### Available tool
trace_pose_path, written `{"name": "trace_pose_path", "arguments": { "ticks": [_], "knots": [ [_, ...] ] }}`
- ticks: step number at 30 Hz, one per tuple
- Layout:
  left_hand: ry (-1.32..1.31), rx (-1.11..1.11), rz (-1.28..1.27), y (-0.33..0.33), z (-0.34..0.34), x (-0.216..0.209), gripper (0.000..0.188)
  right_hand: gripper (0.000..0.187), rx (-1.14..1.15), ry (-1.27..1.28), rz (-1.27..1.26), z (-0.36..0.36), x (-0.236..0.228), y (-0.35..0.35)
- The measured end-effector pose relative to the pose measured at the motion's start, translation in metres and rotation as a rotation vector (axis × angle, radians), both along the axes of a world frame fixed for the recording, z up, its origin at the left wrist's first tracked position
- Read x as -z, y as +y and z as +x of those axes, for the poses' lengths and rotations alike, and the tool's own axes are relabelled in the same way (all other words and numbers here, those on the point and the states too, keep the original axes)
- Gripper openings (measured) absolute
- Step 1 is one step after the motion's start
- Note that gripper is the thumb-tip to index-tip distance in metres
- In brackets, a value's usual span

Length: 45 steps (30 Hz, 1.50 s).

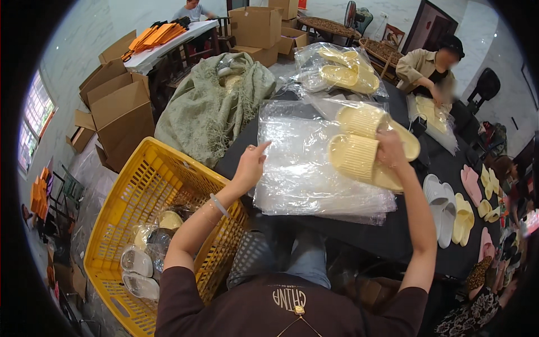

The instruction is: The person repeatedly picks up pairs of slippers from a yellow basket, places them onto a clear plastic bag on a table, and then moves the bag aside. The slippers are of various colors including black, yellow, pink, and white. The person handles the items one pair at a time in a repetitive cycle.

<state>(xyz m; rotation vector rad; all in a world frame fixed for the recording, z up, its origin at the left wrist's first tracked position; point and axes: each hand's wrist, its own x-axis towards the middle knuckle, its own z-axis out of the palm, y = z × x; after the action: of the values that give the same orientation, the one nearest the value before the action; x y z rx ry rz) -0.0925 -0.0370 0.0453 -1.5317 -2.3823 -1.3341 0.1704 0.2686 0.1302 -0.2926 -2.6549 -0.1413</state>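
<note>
My right hand [390, 149] is closed round a pair of pale yellow ribbed slippers [355, 154], gripping them near the middle. They lie over the right part of a stack of clear plastic bags [297, 188] on the dark-covered table. At the stack's left edge is my left hand [252, 165], its index finger stretched out to the plastic and its other fingers curled, with nothing seen in it. Just beyond the stack lie yellow slippers in clear bags [351, 76].
A yellow plastic crate [147, 154] with bagged slippers stands at my left, beside a green woven sack [210, 106]. Grey slippers [439, 208] and yellow slippers [462, 219] line the table's right side. Across it, a person [435, 70] handles bagged slippers. Cardboard boxes [120, 112] stand behind.
</note>
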Motion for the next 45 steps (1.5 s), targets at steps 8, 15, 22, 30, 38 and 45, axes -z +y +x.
{"name": "trace_pose_path", "arguments": {
  "ticks": [8,15,22,30,38,45],
  "knots": [
    [0.049,-0.028,-0.256,0.005,0.016,0.033,0.046,0.032,0.551,0.144,0.121,0.114,-0.044,0.037],
    [0.548,-0.147,-0.203,0.022,-0.022,-0.028,0.041,0.031,0.193,0.697,-0.381,0.054,-0.086,-0.003],
    [0.238,-0.072,-0.029,0.086,-0.039,0.028,0.048,0.022,-0.171,0.56,-0.626,-0.14,-0.033,-0.145],
    [-0.573,0.464,0.281,0.084,-0.035,0.123,0.047,0.021,0.22,0.238,-0.7,-0.23,0.078,-0.172],
    [-0.668,0.508,0.408,0.103,-0.069,0.179,0.048,0.018,0.258,0.213,-0.505,-0.195,0.107,-0.147],
    [0.386,-0.207,-0.421,0.098,-0.023,0.07,0.057,0.02,0.47,0.193,-0.412,-0.149,0.122,-0.084]
  ]
}}
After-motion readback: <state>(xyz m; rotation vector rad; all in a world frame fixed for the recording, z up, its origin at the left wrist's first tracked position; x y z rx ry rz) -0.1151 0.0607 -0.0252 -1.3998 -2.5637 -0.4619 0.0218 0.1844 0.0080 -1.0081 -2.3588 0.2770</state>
